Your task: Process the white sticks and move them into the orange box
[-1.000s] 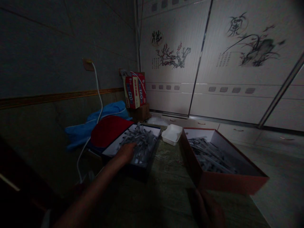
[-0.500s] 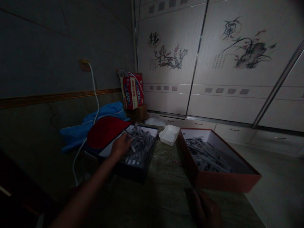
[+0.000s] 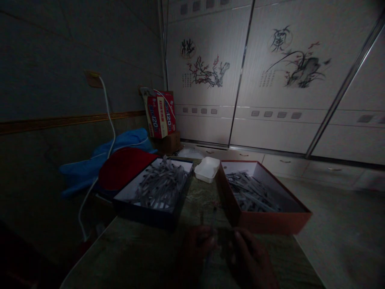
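Near the front middle of the table, my left hand [image 3: 200, 241] is closed on a thin clear stick-like piece [image 3: 213, 218] with a dark tip that points up. Beside it on the right, my right hand [image 3: 248, 251] has its fingers bent together; darkness hides what they hold, if anything. A dark blue box [image 3: 144, 214] on the left is heaped with thin clear pieces [image 3: 164, 182] with dark ends. On the right, an orange-brown box [image 3: 273, 221] holds similar long thin pieces [image 3: 251, 192].
A white tray [image 3: 207, 169] stands between the boxes at the back of the table [image 3: 141, 251]. Red cloth [image 3: 126, 168], blue cloth [image 3: 123, 144] and a white cable [image 3: 108, 108] lie left. Behind are a red carton [image 3: 161, 114] and sliding doors [image 3: 207, 128].
My left hand has left the blue box and come down right to the front middle, now with a thin piece. My right hand has risen slightly beside it. The view has turned a little right.
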Demonstrator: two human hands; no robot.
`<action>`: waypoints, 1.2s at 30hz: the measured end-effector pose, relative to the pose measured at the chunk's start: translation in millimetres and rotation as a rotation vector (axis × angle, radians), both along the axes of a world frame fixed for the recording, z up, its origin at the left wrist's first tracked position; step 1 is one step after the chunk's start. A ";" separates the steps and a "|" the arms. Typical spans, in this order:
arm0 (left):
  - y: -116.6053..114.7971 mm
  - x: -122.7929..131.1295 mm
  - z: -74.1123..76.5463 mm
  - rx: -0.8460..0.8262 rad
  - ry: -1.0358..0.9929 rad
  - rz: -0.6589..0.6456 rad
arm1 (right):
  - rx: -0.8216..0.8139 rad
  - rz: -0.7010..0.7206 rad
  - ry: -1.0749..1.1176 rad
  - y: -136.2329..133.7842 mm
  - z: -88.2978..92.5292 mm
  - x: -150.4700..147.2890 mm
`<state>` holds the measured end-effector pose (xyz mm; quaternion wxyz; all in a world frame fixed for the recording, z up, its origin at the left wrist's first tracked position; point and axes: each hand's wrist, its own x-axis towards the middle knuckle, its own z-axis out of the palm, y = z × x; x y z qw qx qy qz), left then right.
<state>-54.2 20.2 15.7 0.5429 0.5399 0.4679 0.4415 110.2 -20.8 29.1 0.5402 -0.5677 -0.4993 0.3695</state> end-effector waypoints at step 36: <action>18.4 16.4 -40.9 -0.087 -0.461 0.285 | 0.101 0.040 -0.269 1.8 -48.3 -7.4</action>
